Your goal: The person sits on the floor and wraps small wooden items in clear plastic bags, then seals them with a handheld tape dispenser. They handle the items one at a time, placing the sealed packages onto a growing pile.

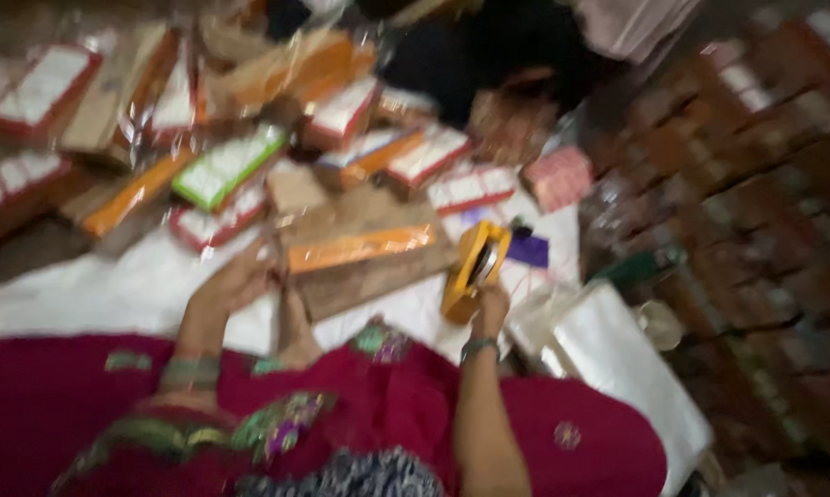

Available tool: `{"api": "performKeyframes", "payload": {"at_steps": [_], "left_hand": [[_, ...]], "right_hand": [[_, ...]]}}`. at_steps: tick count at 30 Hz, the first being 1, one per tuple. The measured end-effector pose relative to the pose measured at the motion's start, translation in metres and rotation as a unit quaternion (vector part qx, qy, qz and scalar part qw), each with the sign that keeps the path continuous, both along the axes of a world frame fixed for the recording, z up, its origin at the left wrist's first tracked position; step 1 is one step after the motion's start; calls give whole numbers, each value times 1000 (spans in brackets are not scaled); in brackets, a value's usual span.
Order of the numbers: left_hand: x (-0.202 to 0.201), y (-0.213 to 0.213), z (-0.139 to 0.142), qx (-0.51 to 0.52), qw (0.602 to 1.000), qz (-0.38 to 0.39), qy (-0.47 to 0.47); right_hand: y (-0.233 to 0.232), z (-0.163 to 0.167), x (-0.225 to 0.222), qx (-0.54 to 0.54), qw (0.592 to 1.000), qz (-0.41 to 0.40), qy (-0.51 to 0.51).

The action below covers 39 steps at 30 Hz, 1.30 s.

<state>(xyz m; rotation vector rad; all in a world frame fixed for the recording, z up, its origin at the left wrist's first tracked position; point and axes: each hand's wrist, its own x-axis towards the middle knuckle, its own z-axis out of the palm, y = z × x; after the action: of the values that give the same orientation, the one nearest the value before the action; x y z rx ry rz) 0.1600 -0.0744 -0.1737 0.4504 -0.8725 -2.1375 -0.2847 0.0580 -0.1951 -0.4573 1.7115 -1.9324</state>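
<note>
The picture is blurry, so small things are hard to make out. A yellow tape holder (475, 270) stands on edge on the white sheet (111, 294), just to the right of a brown box (364, 248). The right hand (490, 308) is under the yellow tape holder and touches its lower end, with the fingers closed around it as far as the blur lets you see. A green bangle (478, 347) sits on that wrist. The brown box lies flat in the middle of the sheet and has an orange strip (359, 248) across it. The left hand (235, 281) rests at the left side of the brown box, with its fingers bent against the edge; you cannot tell if it grips the box or only touches it. Green bangles (189, 373) sit on that wrist too. A dark red cloth with green patterns (65, 405) fills the bottom of the view. Behind the box lie many flat packs (221, 166) in a heap, some red and white, some orange, one green. A pile of clear plastic bags (608, 350) lies to the right of the hand. Further right is a brick floor (765, 202).
</note>
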Motion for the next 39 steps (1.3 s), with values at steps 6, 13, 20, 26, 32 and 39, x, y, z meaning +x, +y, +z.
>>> {"api": "performKeyframes", "payload": {"at_steps": [6, 13, 20, 26, 32, 39], "left_hand": [[-27, -13, 18, -267, 856, 358, -259], [-125, 35, 58, -630, 582, 210, -469], [-131, 45, 38, -611, 578, 196, -503], [-134, 62, 30, -623, 579, 196, -489], [-131, 72, 45, -621, 581, 222, -477], [-136, 73, 42, -689, 454, 209, -525]], "right_hand": [[8, -7, -3, -19, 992, -93, 87], [31, -27, 24, 47, 973, -134, -181], [37, -12, 39, 150, 965, 34, -212], [9, -5, 76, -51, 989, 55, -127], [-4, 24, 122, -69, 976, 181, 104], [-14, 12, 138, -22, 977, 168, 131]]}}
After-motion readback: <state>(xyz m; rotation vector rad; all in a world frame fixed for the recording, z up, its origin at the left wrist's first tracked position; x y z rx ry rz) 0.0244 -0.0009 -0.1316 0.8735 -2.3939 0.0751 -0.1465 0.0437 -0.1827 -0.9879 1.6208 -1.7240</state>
